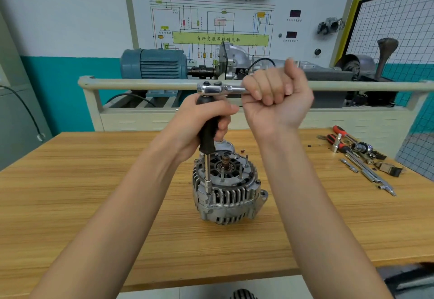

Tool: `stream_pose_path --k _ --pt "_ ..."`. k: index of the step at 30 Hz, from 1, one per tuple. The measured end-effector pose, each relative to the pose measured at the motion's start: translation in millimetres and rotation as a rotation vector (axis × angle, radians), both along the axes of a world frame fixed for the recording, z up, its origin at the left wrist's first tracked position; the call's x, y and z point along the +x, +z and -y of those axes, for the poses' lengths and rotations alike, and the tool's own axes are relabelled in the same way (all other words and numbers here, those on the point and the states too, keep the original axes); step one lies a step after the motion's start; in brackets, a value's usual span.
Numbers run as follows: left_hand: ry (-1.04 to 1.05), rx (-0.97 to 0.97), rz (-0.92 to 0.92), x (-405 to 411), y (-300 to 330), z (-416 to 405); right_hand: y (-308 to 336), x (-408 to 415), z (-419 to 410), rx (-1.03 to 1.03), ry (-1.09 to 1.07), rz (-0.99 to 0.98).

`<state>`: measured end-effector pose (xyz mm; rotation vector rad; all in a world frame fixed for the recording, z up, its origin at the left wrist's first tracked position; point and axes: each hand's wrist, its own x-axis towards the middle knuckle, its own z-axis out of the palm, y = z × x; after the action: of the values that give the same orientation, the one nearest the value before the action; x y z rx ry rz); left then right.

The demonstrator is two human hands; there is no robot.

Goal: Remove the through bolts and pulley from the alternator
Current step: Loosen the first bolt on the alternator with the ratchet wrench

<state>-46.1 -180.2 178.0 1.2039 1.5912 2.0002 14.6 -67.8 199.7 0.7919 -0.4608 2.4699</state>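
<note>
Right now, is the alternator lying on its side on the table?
No. The alternator stands upright on the wooden table, open end facing up, with the driver shaft going down into it.

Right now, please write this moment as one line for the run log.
left hand grips black extension handle | right hand grips ratchet | socket on alternator edge bolt | alternator upright on table

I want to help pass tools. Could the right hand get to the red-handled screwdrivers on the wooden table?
Probably not right now. The right hand grips the silver ratchet wrench above the grey metal alternator. The red-handled screwdrivers lie uncovered on that side, so it looks reachable after letting go.
</note>
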Motion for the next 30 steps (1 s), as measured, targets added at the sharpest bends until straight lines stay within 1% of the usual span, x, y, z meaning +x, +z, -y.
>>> stream_pose_path --k 2,3,5,7,10,13,15,16,17,19,21,24,27,28,30 --pt "-0.02 -0.006 0.012 3.3 -0.3 -3.3 0.1 -10.3 -7.9 -0.15 0.173 0.054" --pt "-0.014 -0.014 0.037 5.3 -0.1 -5.9 -0.1 -13.3 -9.8 -0.187 0.189 0.065" --pt "0.016 -0.023 0.067 5.9 -0.7 -9.4 -0.4 -13.8 -9.0 -0.194 0.15 0.065" --pt "0.067 -0.008 0.087 6.0 -0.7 -10.5 -0.8 -7.3 -3.7 -0.158 0.069 0.037" --pt "0.206 0.038 0.12 8.8 -1.1 -13.0 -2.3 3.6 9.2 -0.002 -0.15 -0.04" --pt "0.369 0.052 0.132 12.3 -1.3 -19.3 -6.4 10.0 35.0 0.192 -0.537 -0.206" --pt "0.449 0.031 0.092 13.7 -1.4 -22.0 -13.4 12.4 51.4 0.266 -0.781 -0.262" --pt "0.461 0.025 0.072 13.9 -1.9 -22.3 -16.3 13.1 55.8 0.286 -0.842 -0.274" --pt "0.451 0.031 0.066 14.0 -2.7 -21.9 -17.4 13.5 56.6 0.292 -0.853 -0.283" --pt "0.379 0.045 0.066 14.0 -3.6 -19.1 -14.4 13.2 47.4 0.262 -0.749 -0.297" --pt "0.279 0.038 0.051 11.1 -3.4 -14.3 -7.7 12.3 30.8 0.217 -0.56 -0.268" --pt "0.141 0.034 0.041 5.2 -0.7 -7.3 -1.6 6.2 7.7 0.11 -0.225 -0.108" --pt "0.04 0.063 0.034 4.1 0.1 -6.9 -1.0 -6.1 -6.6 -0.095 0.109 0.0" --pt "0.006 0.067 0.032 4.8 0.1 -8.1 -0.6 -9.3 -9.0 -0.147 0.166 0.014" --pt "-0.065 0.046 0.042 5.6 -0.2 -9.4 -0.8 -11.0 -10.3 -0.185 0.167 0.033"
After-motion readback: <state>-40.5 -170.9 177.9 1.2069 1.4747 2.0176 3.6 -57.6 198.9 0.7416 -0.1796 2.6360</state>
